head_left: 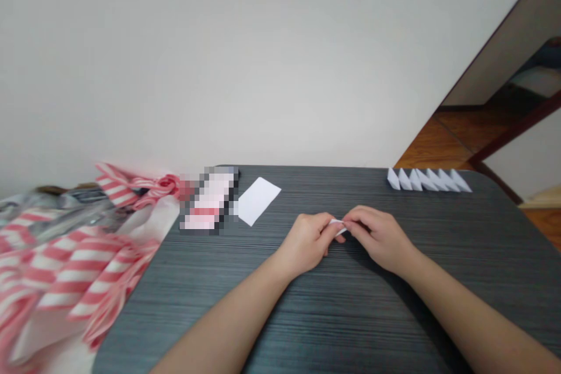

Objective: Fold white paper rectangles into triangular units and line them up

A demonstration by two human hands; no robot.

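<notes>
My left hand (309, 239) and my right hand (377, 234) meet at the middle of a dark grey wood-grain table (307, 315). Both pinch a small white piece of folded paper (338, 225) between their fingertips, just above the table top. Most of the paper is hidden by my fingers. Both forearms rest on or close to the table.
A flat white paper rectangle (258, 200) lies left of my hands. A row of several folded white paper triangles (427, 180) stands at the far right edge. A blurred-out pink and white object (209, 201) sits at the back left. Red-and-white striped cloth (65, 269) lies beside the table's left edge.
</notes>
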